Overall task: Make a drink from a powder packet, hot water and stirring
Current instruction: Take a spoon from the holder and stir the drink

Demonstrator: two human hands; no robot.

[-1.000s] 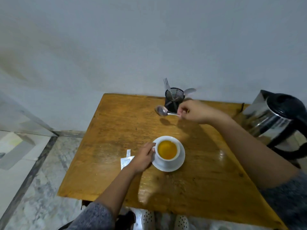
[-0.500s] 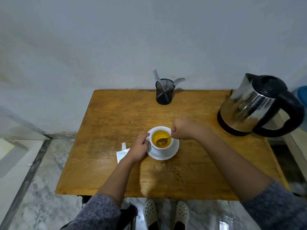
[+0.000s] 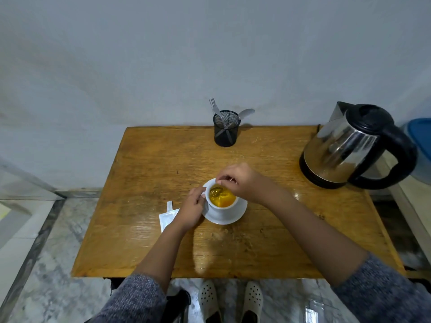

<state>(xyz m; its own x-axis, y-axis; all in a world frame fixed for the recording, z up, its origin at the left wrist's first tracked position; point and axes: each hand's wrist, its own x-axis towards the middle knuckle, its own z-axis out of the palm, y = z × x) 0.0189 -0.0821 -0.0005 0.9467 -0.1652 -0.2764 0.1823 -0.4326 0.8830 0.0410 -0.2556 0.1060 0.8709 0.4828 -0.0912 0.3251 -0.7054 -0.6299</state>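
Observation:
A white cup [image 3: 221, 207] full of orange-yellow drink stands on a white saucer [image 3: 235, 216] in the middle of the wooden table [image 3: 149, 173]. My left hand [image 3: 191, 207] grips the cup's left side at the handle. My right hand [image 3: 242, 180] hovers over the cup's far rim, pinching the handle of a metal spoon [image 3: 216, 190] whose bowl is dipped in the liquid. A torn white powder packet [image 3: 166, 217] lies flat on the table just left of my left wrist, with its torn-off strip [image 3: 169, 205] beside it.
A steel electric kettle [image 3: 347, 148] with black lid and handle stands at the table's back right. A black mesh holder [image 3: 226, 129] with a fork and a spoon sits at the back edge by the wall. A blue container [image 3: 422, 145] shows at the right.
My right hand carried the spoon from near the mesh holder down to the cup, and the spoon's bowl now sits in the drink. My left hand stayed on the cup.

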